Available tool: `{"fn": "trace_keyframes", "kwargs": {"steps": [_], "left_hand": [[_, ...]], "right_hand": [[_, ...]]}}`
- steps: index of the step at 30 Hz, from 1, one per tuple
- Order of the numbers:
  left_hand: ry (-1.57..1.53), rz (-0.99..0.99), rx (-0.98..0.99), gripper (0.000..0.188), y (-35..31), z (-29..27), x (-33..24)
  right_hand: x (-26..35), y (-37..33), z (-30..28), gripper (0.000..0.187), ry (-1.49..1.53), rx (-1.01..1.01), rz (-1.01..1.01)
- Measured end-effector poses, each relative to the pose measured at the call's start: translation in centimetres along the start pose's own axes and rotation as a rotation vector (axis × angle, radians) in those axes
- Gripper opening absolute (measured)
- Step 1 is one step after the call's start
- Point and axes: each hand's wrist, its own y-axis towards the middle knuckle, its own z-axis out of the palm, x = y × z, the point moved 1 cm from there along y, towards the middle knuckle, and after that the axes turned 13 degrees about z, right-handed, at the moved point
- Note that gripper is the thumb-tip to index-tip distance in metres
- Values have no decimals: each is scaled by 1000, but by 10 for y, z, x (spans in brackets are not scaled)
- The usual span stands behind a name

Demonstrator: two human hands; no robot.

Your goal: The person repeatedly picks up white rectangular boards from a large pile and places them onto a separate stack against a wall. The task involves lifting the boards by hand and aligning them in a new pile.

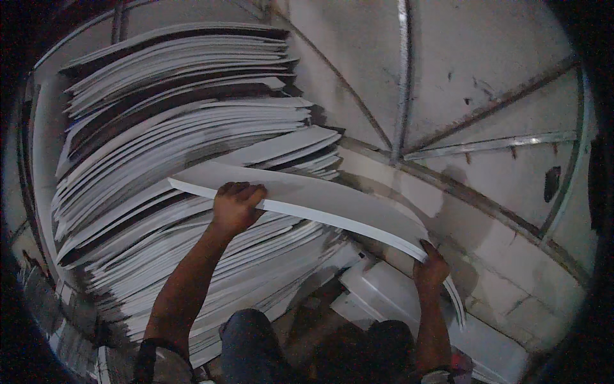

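A long white panel (332, 201) stretches across the middle of the view, its pale front edge toward me. It bends down toward the right, though the lens curves straight edges. My left hand (236, 208) is closed over its near edge, left of the middle. Farther right, my right hand (432, 265) grips the panel close to its right end. Beneath the panel's left part lies a big pile of similar white panels (179, 137), stacked in uneven layers. Whether I hold one panel or several together, I cannot tell.
Right of the pile stands a pale wall (460, 109) with a metal frame (401, 83) and slanting bars. Below the held panel, white box-like pieces (377, 288) lie near my legs (252, 345). More panels (499, 352) show at the lower right.
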Motion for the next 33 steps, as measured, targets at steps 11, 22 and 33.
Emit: {"fn": "trace_keyframes", "kwargs": {"steps": [11,22,33], "left_hand": [[235,-175,-62,59,-118,-109,92],[523,-309,-151,65,-257,-201,147],[728,-213,-93,42,-333,-227,173]], "right_hand": [[166,6,35,52,246,54,-260],[329,5,73,69,271,-88,-748],[447,2,144,64,414,-446,-1035]]}}
